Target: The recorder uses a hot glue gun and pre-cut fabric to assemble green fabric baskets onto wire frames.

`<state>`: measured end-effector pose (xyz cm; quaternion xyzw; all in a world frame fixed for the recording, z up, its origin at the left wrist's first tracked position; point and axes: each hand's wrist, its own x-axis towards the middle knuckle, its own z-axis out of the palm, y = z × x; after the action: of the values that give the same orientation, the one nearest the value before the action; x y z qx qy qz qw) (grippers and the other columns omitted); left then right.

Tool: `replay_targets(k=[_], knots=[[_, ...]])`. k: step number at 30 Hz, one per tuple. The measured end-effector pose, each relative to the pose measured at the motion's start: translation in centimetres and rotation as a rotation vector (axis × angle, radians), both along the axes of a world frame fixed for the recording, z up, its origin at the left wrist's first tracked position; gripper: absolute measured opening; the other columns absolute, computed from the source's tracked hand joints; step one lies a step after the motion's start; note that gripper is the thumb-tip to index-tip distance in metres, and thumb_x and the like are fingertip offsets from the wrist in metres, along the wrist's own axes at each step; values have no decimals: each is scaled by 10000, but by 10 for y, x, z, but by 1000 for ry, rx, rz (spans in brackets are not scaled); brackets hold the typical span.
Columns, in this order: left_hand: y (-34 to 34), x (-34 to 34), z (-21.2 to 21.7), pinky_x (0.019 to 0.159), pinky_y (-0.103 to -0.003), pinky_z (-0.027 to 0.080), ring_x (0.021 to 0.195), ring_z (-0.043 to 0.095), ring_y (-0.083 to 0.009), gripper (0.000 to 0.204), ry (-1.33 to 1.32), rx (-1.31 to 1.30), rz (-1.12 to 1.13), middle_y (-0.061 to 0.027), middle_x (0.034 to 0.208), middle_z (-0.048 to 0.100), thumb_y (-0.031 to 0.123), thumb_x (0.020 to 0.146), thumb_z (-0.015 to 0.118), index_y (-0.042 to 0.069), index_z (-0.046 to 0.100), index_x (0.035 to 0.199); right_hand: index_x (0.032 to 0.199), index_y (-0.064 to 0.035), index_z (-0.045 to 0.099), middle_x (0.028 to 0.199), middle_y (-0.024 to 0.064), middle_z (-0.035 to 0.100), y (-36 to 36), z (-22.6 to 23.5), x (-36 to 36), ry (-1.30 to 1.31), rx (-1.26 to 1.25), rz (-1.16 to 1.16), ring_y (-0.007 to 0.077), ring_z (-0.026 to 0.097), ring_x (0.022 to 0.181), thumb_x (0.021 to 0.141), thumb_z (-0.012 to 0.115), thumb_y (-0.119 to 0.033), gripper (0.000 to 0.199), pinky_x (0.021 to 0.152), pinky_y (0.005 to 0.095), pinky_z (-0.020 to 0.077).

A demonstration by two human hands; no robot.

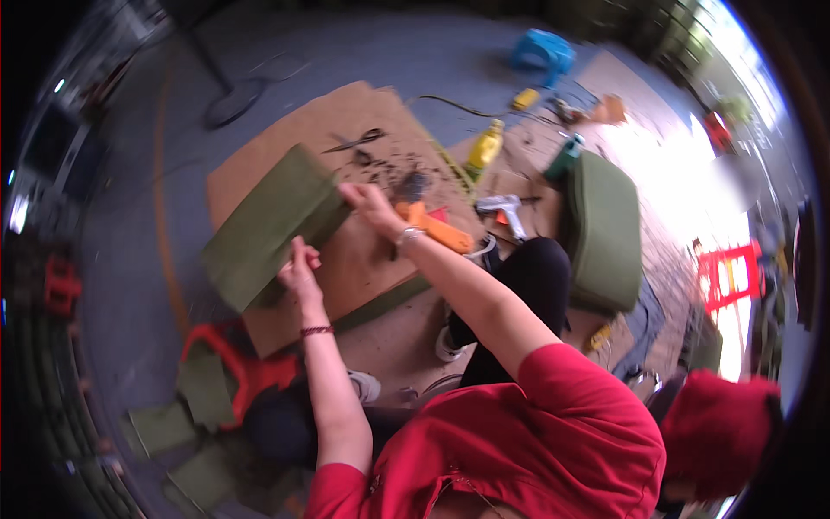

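Observation:
A green box-shaped cushion (272, 212) lies at a slant over the left part of a brown cardboard sheet (285, 117) in front of me. My right hand (373, 210) reaches its far right corner, the fingertips on the edge. My left hand (300, 268) pinches at its near side edge, fingers drawn together; the cushion's underside is hidden. Right of my right hand lies an orange-handled tool (441, 232) with a dark head. Beyond it are black scissors (354, 141) and scattered dark bits on the cardboard.
A larger green cushion (605, 233) stands to the right, beside a white and grey glue gun (506, 208). A yellow bottle (486, 149) and blue stool (543, 54) are farther off. A red stool (255, 372) is at lower left. Another person in a red cap (718, 428) is at lower right.

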<state>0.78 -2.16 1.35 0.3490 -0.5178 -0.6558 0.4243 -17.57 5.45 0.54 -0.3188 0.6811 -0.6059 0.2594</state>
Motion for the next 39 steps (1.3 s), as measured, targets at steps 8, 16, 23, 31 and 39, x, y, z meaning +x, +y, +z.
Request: replay_targets(k=[8, 16, 23, 31, 39], knots=[[5, 17, 11, 504, -227, 402, 502, 502, -67, 453, 25, -64, 16, -2, 583, 593, 390, 908, 685, 72, 605, 596, 1095, 90, 657, 992, 28, 703, 4, 25, 16, -154, -181, 131, 85, 605, 873, 973, 605, -193, 312, 828, 238, 469], [15, 11, -3, 499, -221, 386, 505, 512, -62, 445, 47, -26, 5, -2, 578, 593, 399, 897, 698, 57, 631, 620, 1052, -42, 653, 894, 103, 664, 61, 42, 14, 640, 96, -401, 243, 644, 822, 855, 712, -261, 300, 757, 350, 489], [22, 83, 26, 437, -184, 384, 477, 525, -45, 271, -251, -16, -191, 3, 594, 607, 269, 900, 708, 5, 721, 837, 1298, -43, 493, 1290, 169, 529, 129, -7, 54, 849, 291, -374, 344, 500, 1196, 828, 687, -208, 534, 1003, 424, 399], [-4, 147, 109, 1087, -429, 358, 1274, 445, -261, 610, -1030, -1422, 94, -107, 1398, 462, 108, 780, 702, 58, 476, 1344, 1031, -10, 521, 1028, 159, 566, 121, 3, 38, 1095, 648, -247, 324, 539, 1059, 657, 672, -50, 405, 901, 428, 432], [-46, 162, 102, 807, -347, 541, 940, 652, -268, 237, -749, -1478, -61, -109, 981, 693, 14, 825, 632, 4, 680, 1057, 1032, -41, 530, 948, 146, 601, 143, 22, 35, 1024, 411, -414, 333, 580, 951, 732, 732, -146, 376, 875, 425, 422]])
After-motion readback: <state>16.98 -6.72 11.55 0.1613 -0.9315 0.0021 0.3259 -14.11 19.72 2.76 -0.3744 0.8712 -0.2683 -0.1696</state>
